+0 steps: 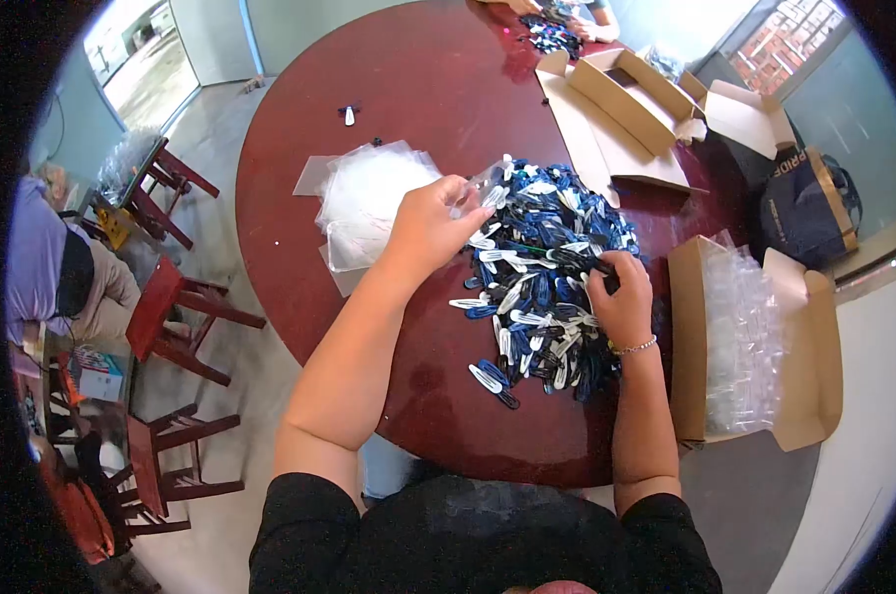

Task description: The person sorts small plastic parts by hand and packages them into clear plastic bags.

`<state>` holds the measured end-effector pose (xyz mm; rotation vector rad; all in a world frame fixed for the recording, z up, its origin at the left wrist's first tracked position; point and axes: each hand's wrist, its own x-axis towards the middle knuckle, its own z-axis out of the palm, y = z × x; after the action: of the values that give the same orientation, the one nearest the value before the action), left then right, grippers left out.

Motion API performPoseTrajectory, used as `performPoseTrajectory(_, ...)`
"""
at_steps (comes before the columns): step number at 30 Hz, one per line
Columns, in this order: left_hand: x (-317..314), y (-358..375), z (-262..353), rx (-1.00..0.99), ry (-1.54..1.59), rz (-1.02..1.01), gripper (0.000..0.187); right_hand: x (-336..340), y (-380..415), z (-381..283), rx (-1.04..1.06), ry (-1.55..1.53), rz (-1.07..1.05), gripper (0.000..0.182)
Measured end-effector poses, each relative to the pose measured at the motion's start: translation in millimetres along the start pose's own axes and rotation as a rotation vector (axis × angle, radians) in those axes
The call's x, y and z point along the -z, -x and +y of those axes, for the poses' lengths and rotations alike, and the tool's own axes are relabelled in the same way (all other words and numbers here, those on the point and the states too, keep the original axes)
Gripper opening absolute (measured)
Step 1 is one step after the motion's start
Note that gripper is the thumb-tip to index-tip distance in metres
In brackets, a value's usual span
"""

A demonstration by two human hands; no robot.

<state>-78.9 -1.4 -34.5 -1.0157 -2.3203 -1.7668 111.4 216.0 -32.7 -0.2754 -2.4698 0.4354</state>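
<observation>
A large heap of snap hair clips [537,287] in dark blue, black, white and silver lies on the round dark red table [448,79]. Over the heap's upper left edge, my left hand [430,220] is closed on a small clear plastic bag [484,184]. A pale clip shows at that hand's fingertips, in or against the bag. My right hand [626,302], with a beaded bracelet at the wrist, reaches into the right side of the heap. Its thumb and fingers pinch around a dark hair clip [602,265], partly hidden by the fingers.
Left of the heap lies a stack of clear plastic bags [374,188]. An open carton [688,337] of filled clear bags stands at right. Flattened and open cardboard boxes [626,109] sit farther back. Another person's hands [592,30] work at the far edge. Red stools [176,312] stand left.
</observation>
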Motion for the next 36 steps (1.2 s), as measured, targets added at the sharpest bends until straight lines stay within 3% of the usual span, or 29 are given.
performPoseTrajectory(9,-1,0,2,0.001,0.031,-0.015,0.026,2,-30,-44,0.236,-0.088,-0.001,0.020)
performPoseTrajectory(12,0,1,6,-0.012,0.027,-0.009,0.026,-23,-49,-58,0.290,-0.165,-0.248,0.014)
performPoseTrajectory(16,6,-2,6,0.051,-0.066,-0.057,0.032,-65,-69,-60,0.420,0.121,-0.506,0.029)
performPoseTrajectory(19,8,-2,6,0.064,-0.063,-0.055,0.032,-75,-71,-71,0.468,0.253,-0.471,0.030)
performPoseTrajectory(24,7,-2,8,0.028,0.000,-0.044,0.029,-79,-62,-72,0.417,0.286,-0.428,0.024)
performPoseTrajectory(27,5,-2,3,0.004,-0.017,-0.044,0.029,-67,-60,-67,0.344,0.276,-0.462,0.011)
performPoseTrajectory(30,2,-2,-1,-0.008,-0.005,-0.043,0.029,-55,-56,-67,0.238,0.322,-0.524,0.010)
performPoseTrajectory(36,-1,0,1,0.016,-0.023,-0.071,0.029,-21,-44,-44,0.106,-0.072,-0.287,0.015)
